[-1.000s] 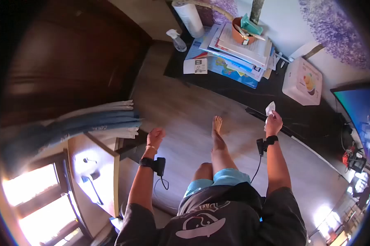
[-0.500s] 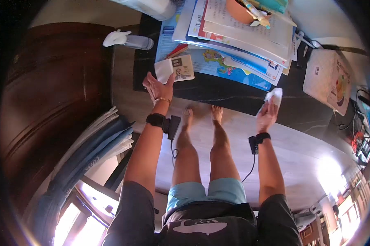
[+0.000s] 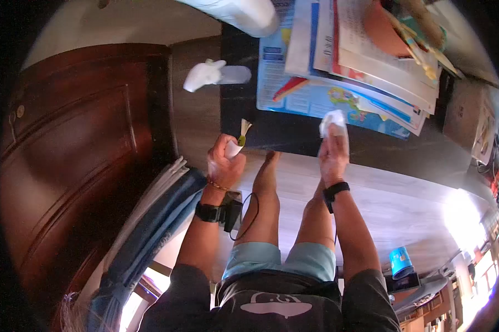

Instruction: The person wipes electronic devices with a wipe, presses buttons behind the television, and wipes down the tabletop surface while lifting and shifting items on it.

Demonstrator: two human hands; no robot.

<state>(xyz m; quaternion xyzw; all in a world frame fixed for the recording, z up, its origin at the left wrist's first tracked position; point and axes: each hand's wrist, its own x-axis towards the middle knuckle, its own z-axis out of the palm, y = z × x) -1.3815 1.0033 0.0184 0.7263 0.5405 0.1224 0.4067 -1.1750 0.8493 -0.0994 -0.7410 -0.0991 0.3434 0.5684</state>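
Observation:
My left hand (image 3: 223, 165) is closed around a small booklet (image 3: 244, 131), which I see nearly edge-on, with its pages slightly fanned. It is lifted off the dark desk (image 3: 294, 133), near the desk's front left corner. A crumpled white cloth or tissue (image 3: 332, 118) is held in my right hand (image 3: 333, 155), over the front edge of the desk. Beyond my right hand lies a blue printed mat (image 3: 282, 102) with a red object (image 3: 290, 87) on it, too blurred to name.
Papers and books (image 3: 382, 72) are piled on the mat, with an orange-brown container (image 3: 383, 27) and pens on top. At the back left lies a spray bottle (image 3: 233, 74). A box (image 3: 468, 116) stands at right. Trousers (image 3: 144, 227) hang by a brown door (image 3: 83, 110).
My left hand has closed on the booklet and raised it from the desk. My right hand, with the cloth, has moved left along the desk edge. The view has shifted.

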